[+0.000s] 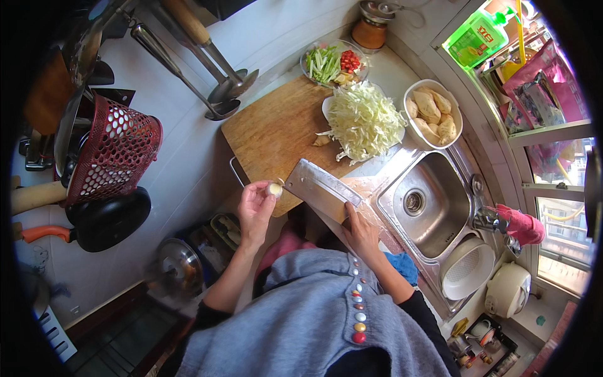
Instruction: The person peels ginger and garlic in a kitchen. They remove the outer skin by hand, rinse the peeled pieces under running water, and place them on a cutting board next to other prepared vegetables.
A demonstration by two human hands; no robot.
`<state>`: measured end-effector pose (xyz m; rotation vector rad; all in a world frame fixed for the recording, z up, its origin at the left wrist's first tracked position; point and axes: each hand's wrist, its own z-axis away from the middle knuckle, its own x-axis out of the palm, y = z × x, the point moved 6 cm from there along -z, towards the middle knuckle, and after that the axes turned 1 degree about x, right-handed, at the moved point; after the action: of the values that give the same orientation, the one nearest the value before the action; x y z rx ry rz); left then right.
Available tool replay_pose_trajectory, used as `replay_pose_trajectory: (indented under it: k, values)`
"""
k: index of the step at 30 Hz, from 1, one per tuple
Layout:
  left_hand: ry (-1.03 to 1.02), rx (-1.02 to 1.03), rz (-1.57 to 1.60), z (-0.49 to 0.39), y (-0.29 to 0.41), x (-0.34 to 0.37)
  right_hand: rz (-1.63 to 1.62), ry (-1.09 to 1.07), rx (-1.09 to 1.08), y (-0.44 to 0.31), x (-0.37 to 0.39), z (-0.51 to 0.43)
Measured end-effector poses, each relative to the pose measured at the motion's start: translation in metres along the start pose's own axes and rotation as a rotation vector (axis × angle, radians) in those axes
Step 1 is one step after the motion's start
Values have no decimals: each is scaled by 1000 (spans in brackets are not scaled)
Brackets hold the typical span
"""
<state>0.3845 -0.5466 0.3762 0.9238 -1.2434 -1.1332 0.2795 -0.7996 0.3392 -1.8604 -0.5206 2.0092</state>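
Note:
My left hand pinches a small piece of ginger root between thumb and fingers, its pale yellow cut face showing. My right hand holds a metal cleaver flat-side up; the handle is mostly hidden by the hand. The blade's left corner points at the ginger, where a thin brown scrap stands out. Both hands are above the near edge of a wooden cutting board. Shredded cabbage is heaped on a plate at the board's right side, with a brown scrap beside it.
Behind the cabbage, a clear plate carries cut green stalks, chopped red pepper and pale slices. A white bowl holds tan food chunks. Right of me are a steel sink and white colander. Ladles hang at left, above a black pan.

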Motion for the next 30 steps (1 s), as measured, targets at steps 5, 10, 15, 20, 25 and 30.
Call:
replay_pose_trajectory:
  k: [5, 10, 15, 20, 25, 30]
  values:
    - [-118, -109, 153, 9, 5, 37, 13, -7, 27, 8, 5, -1]
    - [-232, -129, 85, 17, 2, 67, -330, 89, 48, -17, -38, -13]
    - [-386, -168, 42, 21, -4, 90, -1151, -60, 139, -41, -32, -46]
    - [-435, -267, 113, 24, -6, 99, -1288, -32, 345, -37, -39, -46]
    - [-413, -195, -21, 25, -15, 99, -1070, 20, 300, -32, -37, -45]
    - [-418, -182, -93, 23, -24, 93, -1043, -4, 341, -33, -36, -47]
